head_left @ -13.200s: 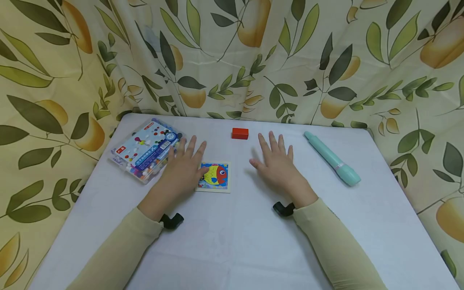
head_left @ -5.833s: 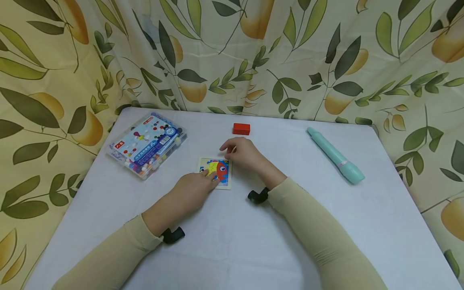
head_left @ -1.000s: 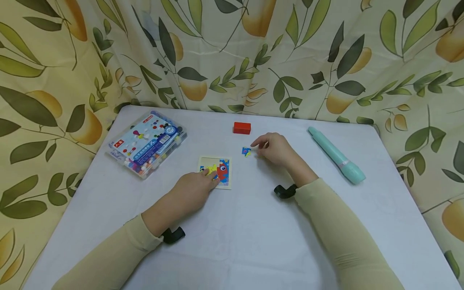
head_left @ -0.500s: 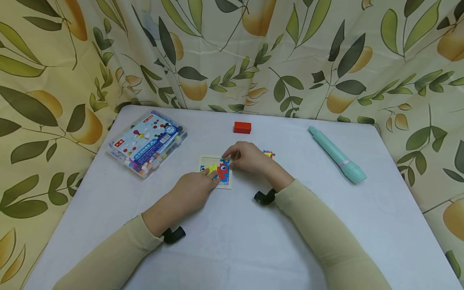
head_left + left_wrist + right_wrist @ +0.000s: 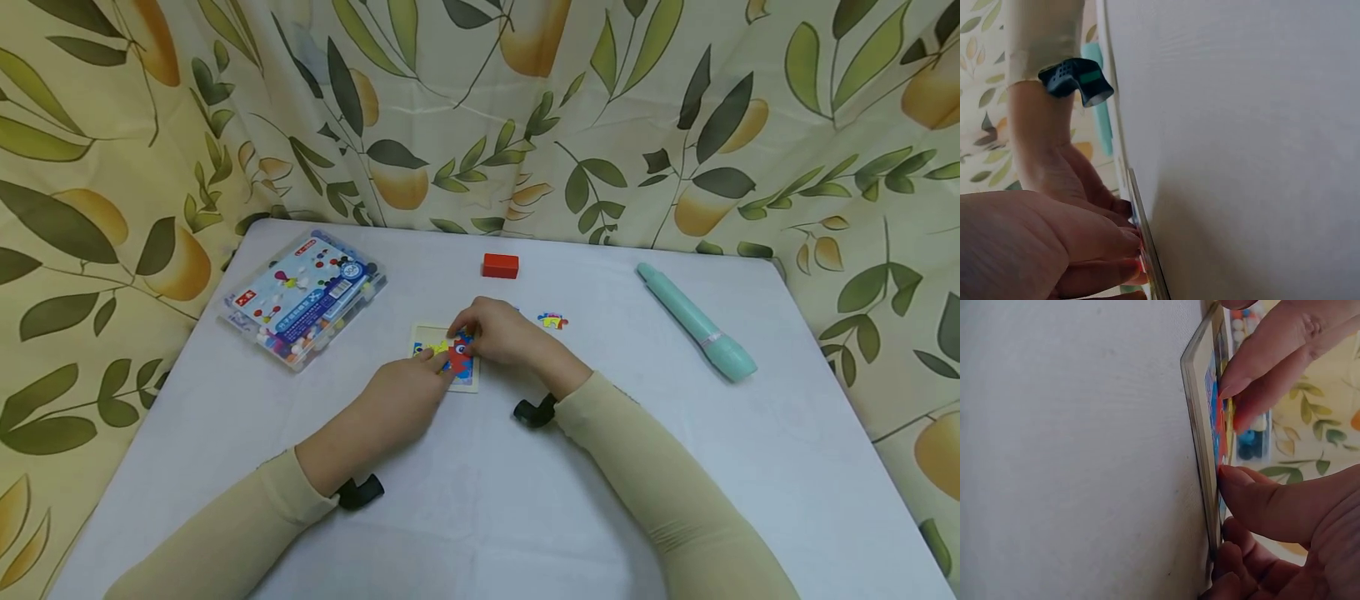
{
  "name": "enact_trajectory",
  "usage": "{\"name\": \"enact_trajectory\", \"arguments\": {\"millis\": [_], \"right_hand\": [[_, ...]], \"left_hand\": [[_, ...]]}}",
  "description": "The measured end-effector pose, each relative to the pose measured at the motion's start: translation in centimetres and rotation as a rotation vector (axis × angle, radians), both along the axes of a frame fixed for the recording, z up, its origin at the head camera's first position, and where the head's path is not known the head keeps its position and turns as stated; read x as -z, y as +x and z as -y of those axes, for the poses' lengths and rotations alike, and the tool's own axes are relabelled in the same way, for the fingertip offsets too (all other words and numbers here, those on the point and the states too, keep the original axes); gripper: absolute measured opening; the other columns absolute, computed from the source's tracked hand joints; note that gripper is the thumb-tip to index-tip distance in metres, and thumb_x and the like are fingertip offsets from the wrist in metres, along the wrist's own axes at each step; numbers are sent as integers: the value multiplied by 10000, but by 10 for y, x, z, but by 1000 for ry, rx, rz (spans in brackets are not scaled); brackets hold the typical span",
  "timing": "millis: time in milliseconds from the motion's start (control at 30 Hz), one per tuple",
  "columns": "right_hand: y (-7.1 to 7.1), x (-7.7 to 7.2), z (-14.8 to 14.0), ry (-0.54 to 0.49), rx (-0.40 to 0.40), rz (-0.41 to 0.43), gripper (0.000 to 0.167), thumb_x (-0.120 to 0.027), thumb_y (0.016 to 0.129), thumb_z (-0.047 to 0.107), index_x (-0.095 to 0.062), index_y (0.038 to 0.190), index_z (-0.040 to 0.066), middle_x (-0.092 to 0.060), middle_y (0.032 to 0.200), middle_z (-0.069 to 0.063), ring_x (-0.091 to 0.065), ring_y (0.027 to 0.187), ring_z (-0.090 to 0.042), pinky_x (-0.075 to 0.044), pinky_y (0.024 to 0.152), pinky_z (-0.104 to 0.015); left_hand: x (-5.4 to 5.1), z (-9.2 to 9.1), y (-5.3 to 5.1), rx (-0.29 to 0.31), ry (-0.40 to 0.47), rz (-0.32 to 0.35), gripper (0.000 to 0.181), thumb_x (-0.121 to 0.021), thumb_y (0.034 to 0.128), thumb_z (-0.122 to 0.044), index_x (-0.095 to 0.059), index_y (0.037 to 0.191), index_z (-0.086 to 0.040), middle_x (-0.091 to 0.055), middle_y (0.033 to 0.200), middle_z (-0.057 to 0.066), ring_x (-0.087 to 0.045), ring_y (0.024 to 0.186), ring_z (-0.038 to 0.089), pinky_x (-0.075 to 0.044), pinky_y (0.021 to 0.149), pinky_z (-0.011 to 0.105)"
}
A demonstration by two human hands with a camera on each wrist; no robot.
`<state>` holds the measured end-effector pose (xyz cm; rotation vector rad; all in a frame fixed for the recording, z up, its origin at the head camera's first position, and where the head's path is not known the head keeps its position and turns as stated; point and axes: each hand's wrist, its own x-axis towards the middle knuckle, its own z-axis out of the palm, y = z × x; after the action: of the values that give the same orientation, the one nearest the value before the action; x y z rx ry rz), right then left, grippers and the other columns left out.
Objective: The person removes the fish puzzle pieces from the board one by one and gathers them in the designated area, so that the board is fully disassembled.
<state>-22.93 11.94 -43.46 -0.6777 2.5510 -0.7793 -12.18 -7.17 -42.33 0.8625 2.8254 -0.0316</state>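
red, yellow and blue, the picture puzzle lay flat on the white worktop, just left of centre. the left hand rested its extended fingers on its face, i'd guess to stop it sliding. the right hand held thumb and fingers bent, slightly apart, over the far right corner; whether they pinched anything i couldn't tell. a loose piece lay to the right, probably for easy reach.

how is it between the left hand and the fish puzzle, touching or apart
Touching. The right wrist view shows it: the left hand has fingertips resting on the fish puzzle, no gap between.
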Motion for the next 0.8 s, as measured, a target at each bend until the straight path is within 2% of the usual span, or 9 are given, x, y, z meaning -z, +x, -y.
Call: {"name": "enact_trajectory", "arguments": {"millis": [167, 333, 533, 800], "right_hand": [[-1, 2, 0, -5, -5, -9, 266, -827, 918, 80, -833, 1143, 222, -669, 1095, -40, -629, 1023, -203, -558, 864, -336], [-1, 3, -1, -18, -11, -18, 253, -821, 917, 79, -834, 1131, 213, -672, 1075, -42, -635, 1007, -206, -551, 862, -335], [0, 2, -3, -1, -24, -20, 237, -820, 931, 94, -830, 1135, 214, -673, 1086, -42, -626, 1022, -207, -555, 885, -350], [0, 0, -3, 27, -42, -36, 215, -771, 955, 43, -823, 1102, 191, -667, 1094, -54, -608, 1015, -219, -541, 902, -367]], "left_hand": [[-1, -3, 1, 57, 35, -13, 405, -651, 1080, -208, -676, 1472, -109, -571, 1616, 124, -559, 1496, 350, -560, 1132, 498], [7, -2, -1, 86, 101, 44, 436, -589, 1109, -270, -627, 1531, -167, -479, 1691, 74, -492, 1555, 318, -543, 1157, 501], [8, -2, -2, 62, 100, 129, 493, -576, 1110, -307, -553, 1595, -221, -405, 1737, 34, -442, 1589, 304, -545, 1154, 525], [6, -2, -3, 40, 113, 183, 510, -578, 1105, -298, -532, 1607, -224, -399, 1737, 38, -409, 1607, 315, -535, 1159, 552]]}}
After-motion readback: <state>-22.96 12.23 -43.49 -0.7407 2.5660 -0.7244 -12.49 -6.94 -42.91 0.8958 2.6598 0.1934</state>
